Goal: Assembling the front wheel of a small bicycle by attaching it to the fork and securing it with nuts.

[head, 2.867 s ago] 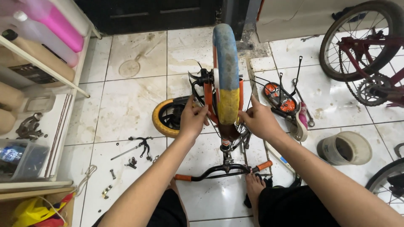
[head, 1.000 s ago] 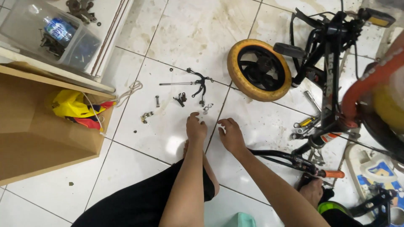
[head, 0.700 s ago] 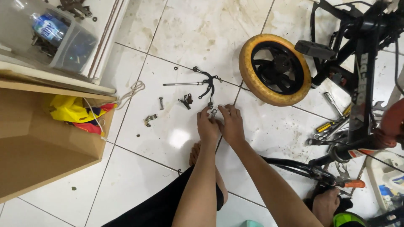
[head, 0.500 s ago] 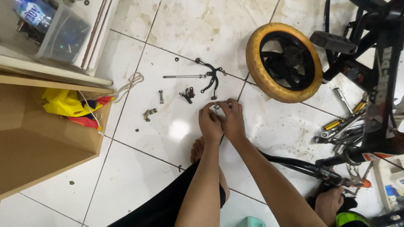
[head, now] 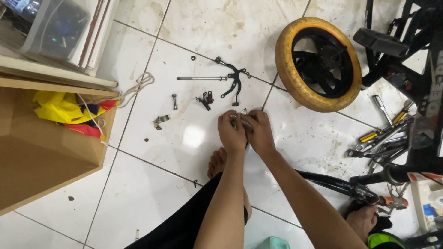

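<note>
Left hand [head: 232, 133] and right hand [head: 259, 133] pinch together around a small metal part [head: 243, 112] just above the floor [head: 194, 138], while bolts [head: 174, 100], brake arm [head: 234, 83] and yellow wheel [head: 318, 63] lie unfitted nearby.

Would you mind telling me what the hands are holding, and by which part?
Both hands, left hand and right hand, pinch a small metal part between their fingertips; the exact place of the grip cannot be told.

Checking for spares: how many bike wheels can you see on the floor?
1: a small wheel with a yellow tyre and black hub, lying flat on the tiles beyond the hands, beside the black frame. Others may sit outside the view.
</note>
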